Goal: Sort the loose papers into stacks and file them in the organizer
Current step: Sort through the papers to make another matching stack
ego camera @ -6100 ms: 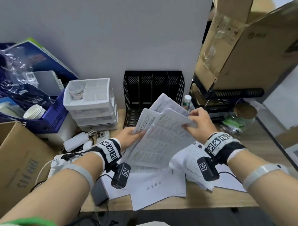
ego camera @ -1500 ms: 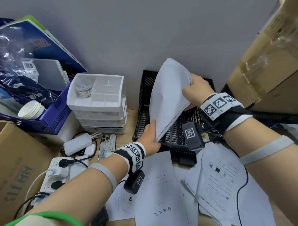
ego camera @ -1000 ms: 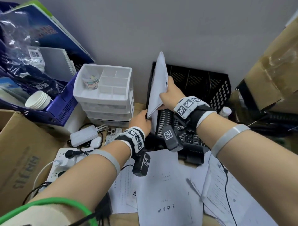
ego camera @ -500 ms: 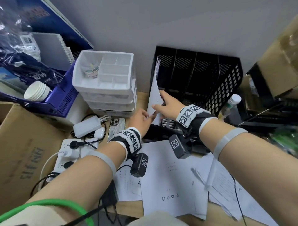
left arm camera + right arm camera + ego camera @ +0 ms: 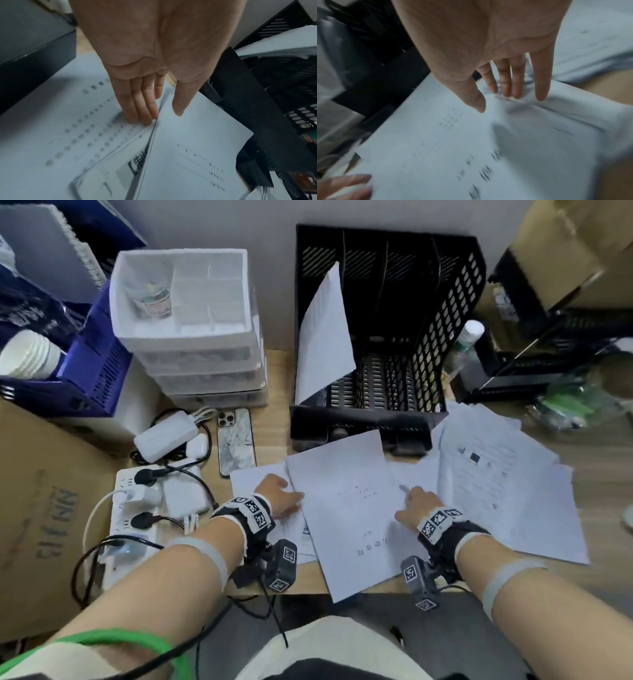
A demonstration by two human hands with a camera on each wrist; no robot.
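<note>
Both hands are down on the counter (image 5: 274, 378) among the loose papers. The left hand (image 5: 279, 498) lies with its grip spread: the fingers (image 5: 137, 108) are straight and close together, their tips pressing a printed sheet (image 5: 68, 128), while the thumb rests on top of the top sheet (image 5: 346, 515) just to its right. The fingertips sit right at that sheet's left edge; whether they have slipped under it I cannot tell.

The right hand (image 5: 416, 505) is at the opposite edge of the same sheet, its grip also spread. Its fingers (image 5: 505, 81) are straight and slightly fanned, tips touching the papers beyond the sheet's right edge, thumb over the sheet itself. That view is blurred, so the exact contact is hard to read. So the top sheet lies between the two hands, hanging a little over the near edge of the counter.

To the right of the right hand spreads a messy heap of more papers (image 5: 507, 491). Straight beyond both hands stands the black mesh organizer (image 5: 445, 337), and a filed stack (image 5: 323, 337) leans in its leftmost slot. Beyond the left hand and to its left lie a phone (image 5: 236, 440), a power strip (image 5: 133, 508) with plugs in it, and white drawers (image 5: 191, 337).
</note>
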